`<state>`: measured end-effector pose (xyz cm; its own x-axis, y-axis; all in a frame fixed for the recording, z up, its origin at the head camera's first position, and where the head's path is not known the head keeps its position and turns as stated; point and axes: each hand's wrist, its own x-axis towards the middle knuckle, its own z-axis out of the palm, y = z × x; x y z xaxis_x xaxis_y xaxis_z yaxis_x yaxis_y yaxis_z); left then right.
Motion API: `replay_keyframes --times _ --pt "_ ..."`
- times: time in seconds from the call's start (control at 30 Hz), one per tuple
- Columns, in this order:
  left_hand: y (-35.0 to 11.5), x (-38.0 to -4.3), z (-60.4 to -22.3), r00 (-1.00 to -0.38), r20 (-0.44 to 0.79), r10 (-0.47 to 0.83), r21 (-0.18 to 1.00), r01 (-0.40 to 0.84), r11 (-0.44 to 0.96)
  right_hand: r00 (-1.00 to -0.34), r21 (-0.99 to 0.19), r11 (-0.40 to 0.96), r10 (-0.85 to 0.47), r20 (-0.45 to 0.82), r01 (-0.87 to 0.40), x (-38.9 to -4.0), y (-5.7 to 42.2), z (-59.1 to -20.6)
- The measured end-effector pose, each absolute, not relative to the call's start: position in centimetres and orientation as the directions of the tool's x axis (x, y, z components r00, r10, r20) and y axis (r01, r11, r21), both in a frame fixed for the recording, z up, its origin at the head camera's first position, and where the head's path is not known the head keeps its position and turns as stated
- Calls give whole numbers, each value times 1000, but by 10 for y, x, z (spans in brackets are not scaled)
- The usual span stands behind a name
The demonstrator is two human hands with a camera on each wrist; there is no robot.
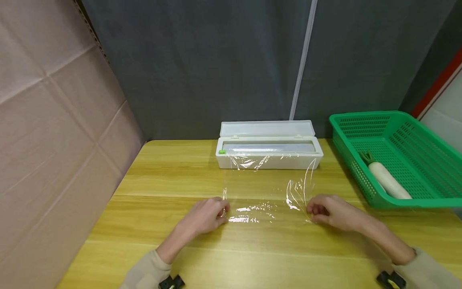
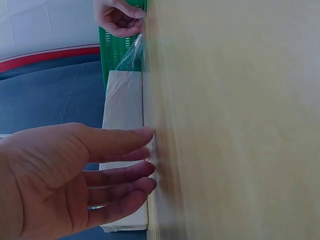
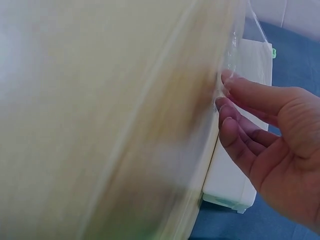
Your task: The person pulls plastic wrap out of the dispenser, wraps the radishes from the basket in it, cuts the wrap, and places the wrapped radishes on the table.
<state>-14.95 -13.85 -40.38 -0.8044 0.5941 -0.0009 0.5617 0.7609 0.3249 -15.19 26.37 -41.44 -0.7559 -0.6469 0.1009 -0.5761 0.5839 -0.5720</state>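
Note:
A clear sheet of cling film runs from a white dispenser box toward me, low over the wooden table. My left hand pinches its near left corner between thumb and fingers. At the near right corner, my right hand pinches the film too, which gathers in creases there. The box lid stands raised at the back, with the film roll inside and a small green cutter slide at the left end. In the right wrist view, wrinkled film meets the right thumb and fingertips.
A green plastic basket stands at the right, with a white radish lying inside. A dark curtain hangs behind the wooden table. Pale pink cloth hangs along the left side.

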Motion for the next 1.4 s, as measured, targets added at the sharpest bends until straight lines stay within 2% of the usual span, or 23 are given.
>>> replay_keyframes --times 0.33,0.83,1.13,1.4 --pt "-140 -152 -402 -820 -51 570 355 519 778 -773 -537 603 -614 160 -590 -156 267 -403" --pt "-142 -156 -402 -807 -99 583 434 492 755 -794 -388 703 -446 413 -596 -170 289 -367" --pt "-142 -158 -402 -799 -94 593 464 492 736 -824 -361 774 -343 450 -519 -181 316 -347" --pt "-142 -158 -401 -799 -107 592 476 482 736 -855 -419 784 -259 450 -458 -190 347 -342"
